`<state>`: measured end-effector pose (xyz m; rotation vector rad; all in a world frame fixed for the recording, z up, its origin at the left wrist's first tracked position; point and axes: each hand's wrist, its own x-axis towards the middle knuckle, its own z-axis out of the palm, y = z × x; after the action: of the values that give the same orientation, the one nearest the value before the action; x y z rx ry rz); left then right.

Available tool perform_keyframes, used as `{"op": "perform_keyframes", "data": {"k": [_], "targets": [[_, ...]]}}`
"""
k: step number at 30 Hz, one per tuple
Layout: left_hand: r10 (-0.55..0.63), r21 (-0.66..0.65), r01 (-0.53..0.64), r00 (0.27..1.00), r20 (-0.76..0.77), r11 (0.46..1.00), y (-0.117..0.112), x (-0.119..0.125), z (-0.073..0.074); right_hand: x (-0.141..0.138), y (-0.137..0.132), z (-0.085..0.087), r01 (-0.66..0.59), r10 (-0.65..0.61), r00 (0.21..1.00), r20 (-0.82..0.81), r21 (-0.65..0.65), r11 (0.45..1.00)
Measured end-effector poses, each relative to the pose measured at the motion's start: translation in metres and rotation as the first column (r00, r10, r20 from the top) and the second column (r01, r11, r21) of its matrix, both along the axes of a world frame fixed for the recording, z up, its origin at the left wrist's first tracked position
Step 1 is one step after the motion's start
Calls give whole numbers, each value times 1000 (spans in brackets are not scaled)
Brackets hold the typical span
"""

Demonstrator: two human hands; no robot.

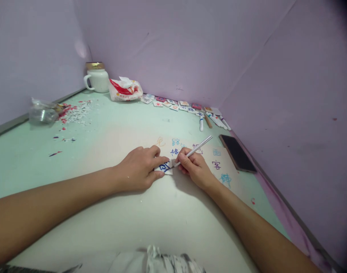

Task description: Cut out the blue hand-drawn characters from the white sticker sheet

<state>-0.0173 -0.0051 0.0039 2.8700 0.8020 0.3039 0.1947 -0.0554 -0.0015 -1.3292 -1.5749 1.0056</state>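
A small white square block (168, 171) with a bold blue character on its top lies flat on the table. My left hand (141, 168) holds it down, with thumb and fingers at its left and far edges and covering part of it. My right hand (193, 167) grips a slim silver pen-shaped carving knife (200, 145), tilted up to the right. Its dark tip meets the block's right side, near the blue lines. Around both hands, coloured handwritten characters (216, 165) mark the table surface.
White and red shavings (77, 113) lie far left beside a clear plastic wrapper (44, 112). Along the back stand a white mug (99, 80), a tissue pack (125, 90), several lettered blocks (174, 107) and markers (217, 120). A phone (238, 153) lies right. Pale purple walls enclose the table.
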Motion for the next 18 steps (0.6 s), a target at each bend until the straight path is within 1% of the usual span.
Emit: {"op": "perform_keyframes", "data": {"k": [4,18], "targets": [[-9,0,9,1000,-5,1000,0,0,1,2,1,-2,4,-4,1000,-7,-36,999],[-10,-14,9,1000,-18,1000,0,0,0,2,1,0,9,-11,999,-30,-63,998]]}}
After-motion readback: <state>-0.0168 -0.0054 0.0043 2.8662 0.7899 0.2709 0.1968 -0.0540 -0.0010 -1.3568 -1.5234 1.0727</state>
